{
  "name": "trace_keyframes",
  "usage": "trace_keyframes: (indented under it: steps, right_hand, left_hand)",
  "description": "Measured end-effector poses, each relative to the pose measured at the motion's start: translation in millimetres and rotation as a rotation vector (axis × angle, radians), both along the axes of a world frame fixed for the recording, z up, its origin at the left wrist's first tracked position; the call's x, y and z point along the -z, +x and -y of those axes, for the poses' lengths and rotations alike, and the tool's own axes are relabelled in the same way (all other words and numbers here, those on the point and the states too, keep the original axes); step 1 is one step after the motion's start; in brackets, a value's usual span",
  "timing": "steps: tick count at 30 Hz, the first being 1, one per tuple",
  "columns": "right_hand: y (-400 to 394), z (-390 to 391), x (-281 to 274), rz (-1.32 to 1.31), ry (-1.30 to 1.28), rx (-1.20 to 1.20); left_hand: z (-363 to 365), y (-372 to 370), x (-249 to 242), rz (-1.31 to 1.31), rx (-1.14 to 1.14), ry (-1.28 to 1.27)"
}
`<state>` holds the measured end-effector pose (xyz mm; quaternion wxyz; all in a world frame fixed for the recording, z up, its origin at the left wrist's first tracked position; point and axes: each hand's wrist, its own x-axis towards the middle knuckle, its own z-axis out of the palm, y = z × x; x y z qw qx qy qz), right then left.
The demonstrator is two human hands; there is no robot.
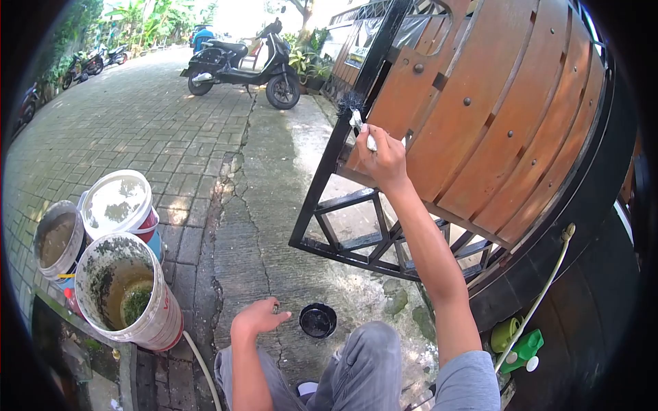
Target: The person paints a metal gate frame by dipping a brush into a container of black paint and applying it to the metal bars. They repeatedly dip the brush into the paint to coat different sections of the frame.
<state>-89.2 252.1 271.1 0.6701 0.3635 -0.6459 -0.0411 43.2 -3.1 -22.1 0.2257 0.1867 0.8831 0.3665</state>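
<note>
My right hand (384, 156) is closed round the pale handle of a paintbrush (356, 119). Dark, splayed bristles at its tip meet the black upright bar of the gate's metal frame (327, 154). Brown wooden slats (473, 103) with round bolts fill the gate beside this hand. Low down, my left hand (259, 318) hangs over my knee, its fingers apart and holding nothing. Just right of it, a small round black tub (318, 320) with dark, glossy contents stands on the concrete.
Several buckets cluster at left, among them a stained open bucket (130, 294) and a white-lidded pail (118, 202). A hose (202, 370) runs beside them. A black scooter (240, 65) is parked farther back on the paving. At lower right lie a green watering can (523, 351) and another hose (538, 301).
</note>
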Motion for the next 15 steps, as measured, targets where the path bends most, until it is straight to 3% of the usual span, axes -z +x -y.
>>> trace_keyframes:
  steps: [15]
  right_hand:
    - [3,-10,90,0.154,0.027,-0.015]
  left_hand:
    - [9,4,-2,0.001,-0.036,0.012]
